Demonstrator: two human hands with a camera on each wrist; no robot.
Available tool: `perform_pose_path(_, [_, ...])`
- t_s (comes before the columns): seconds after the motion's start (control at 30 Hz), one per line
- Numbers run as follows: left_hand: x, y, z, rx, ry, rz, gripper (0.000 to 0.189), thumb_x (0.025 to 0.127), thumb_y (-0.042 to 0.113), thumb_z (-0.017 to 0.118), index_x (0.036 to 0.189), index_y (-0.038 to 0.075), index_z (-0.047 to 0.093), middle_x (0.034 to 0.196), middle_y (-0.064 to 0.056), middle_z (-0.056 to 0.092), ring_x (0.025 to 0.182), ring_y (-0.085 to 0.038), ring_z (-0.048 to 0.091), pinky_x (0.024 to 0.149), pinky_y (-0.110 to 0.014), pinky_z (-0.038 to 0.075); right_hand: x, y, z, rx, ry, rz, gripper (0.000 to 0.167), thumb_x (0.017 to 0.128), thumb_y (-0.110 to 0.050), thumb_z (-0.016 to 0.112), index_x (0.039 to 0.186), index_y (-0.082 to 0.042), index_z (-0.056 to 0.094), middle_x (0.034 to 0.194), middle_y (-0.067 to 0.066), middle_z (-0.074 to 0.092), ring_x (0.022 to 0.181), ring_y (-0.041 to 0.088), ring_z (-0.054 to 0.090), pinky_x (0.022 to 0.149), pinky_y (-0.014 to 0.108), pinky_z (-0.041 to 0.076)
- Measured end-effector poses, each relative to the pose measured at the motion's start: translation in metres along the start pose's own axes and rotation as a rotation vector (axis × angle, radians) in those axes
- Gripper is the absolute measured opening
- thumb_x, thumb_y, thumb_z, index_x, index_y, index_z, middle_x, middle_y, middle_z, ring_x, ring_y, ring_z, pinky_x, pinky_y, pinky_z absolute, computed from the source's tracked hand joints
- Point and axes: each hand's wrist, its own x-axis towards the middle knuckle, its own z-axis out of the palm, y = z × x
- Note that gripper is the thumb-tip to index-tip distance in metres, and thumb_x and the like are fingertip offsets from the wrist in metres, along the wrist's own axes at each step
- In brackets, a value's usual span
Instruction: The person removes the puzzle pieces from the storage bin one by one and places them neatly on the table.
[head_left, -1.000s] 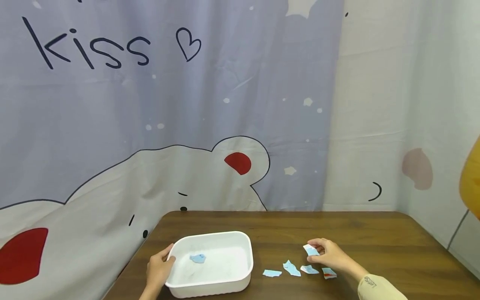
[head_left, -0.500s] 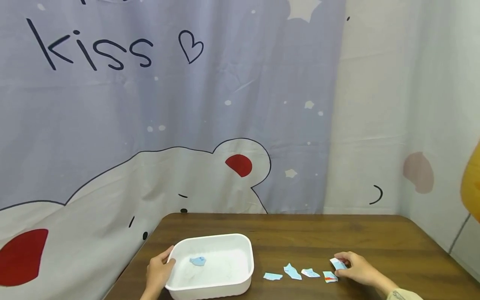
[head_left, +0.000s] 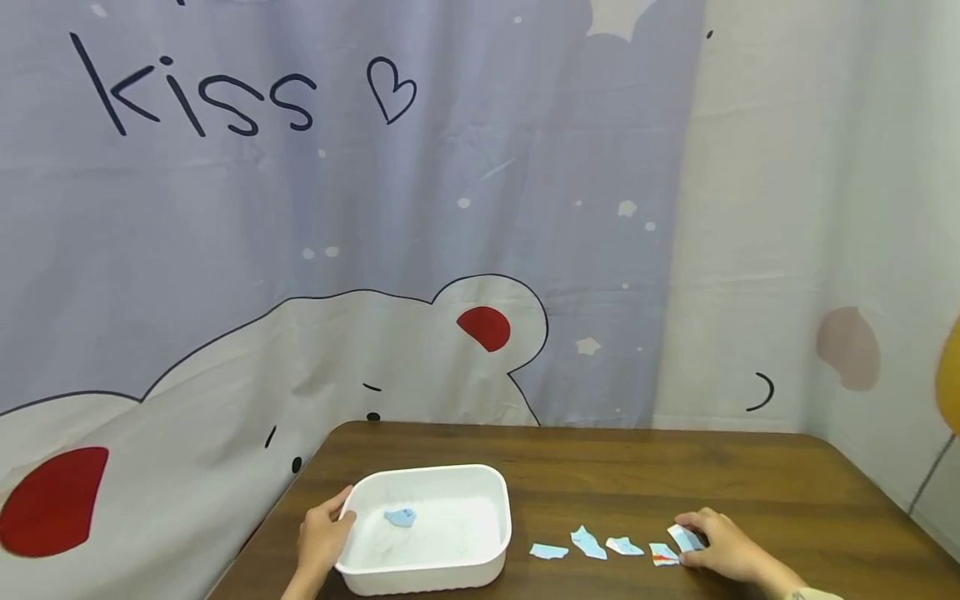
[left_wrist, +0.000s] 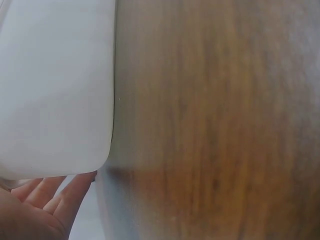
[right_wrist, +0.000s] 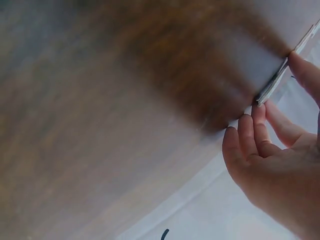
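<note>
My left hand holds the left side of a white plastic basin, thumb at the rim and fingers against the outer wall. One light blue torn paper piece lies inside the basin. At the right end of a row of scraps, my right hand pinches a blue-and-white torn paper piece low at the tabletop. The right wrist view shows that piece edge-on between thumb and fingers. Right beside it lies a piece with a red-orange streak.
Further left in the row lie a white-and-blue scrap, a jagged blue one and a flat blue strip. Beneath everything is a brown wooden table. A printed curtain hangs behind its far edge.
My right hand has carried the pinched paper piece rightward, past the row, and lowered it beside the red-streaked piece. My left hand and the basin stay put; the head view shifts slightly.
</note>
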Motion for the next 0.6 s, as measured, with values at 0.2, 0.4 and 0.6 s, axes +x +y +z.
perform_pose_path(0.2, [0.001, 0.001, 0.001, -0.008, 0.009, 0.009, 0.044, 0.085, 0.013, 0.059, 0.128, 0.007, 0.063, 0.116, -0.02, 0.068, 0.121, -0.049, 0.055, 0.08, -0.048, 0.046, -0.001, -0.002, 0.0, 0.003, -0.008, 0.028, 0.057, 0.079, -0.02, 0.076, 0.121, 0.013, 0.057, 0.109, 0.019, 0.06, 0.098, 0.028, 0.055, 0.077, 0.026, 0.046])
perform_pose_path(0.4, [0.0, 0.0, 0.002, -0.009, 0.015, 0.007, 0.045, 0.084, 0.012, 0.058, 0.128, 0.006, 0.062, 0.115, -0.02, 0.069, 0.121, -0.047, 0.056, 0.082, -0.049, 0.047, -0.002, -0.008, 0.001, 0.016, -0.004, 0.073, 0.058, 0.077, -0.017, 0.077, 0.12, 0.016, 0.056, 0.108, 0.02, 0.06, 0.098, 0.032, 0.055, 0.08, 0.051, 0.049])
perform_pose_path(0.6, [0.001, 0.001, 0.0, -0.022, 0.003, 0.007, 0.045, 0.085, 0.01, 0.057, 0.129, 0.004, 0.061, 0.118, -0.022, 0.067, 0.123, -0.048, 0.054, 0.089, -0.056, 0.044, -0.001, -0.013, -0.001, 0.007, 0.0, 0.137, 0.061, 0.076, -0.02, 0.078, 0.121, 0.016, 0.056, 0.107, 0.018, 0.061, 0.099, 0.032, 0.054, 0.083, 0.052, 0.048])
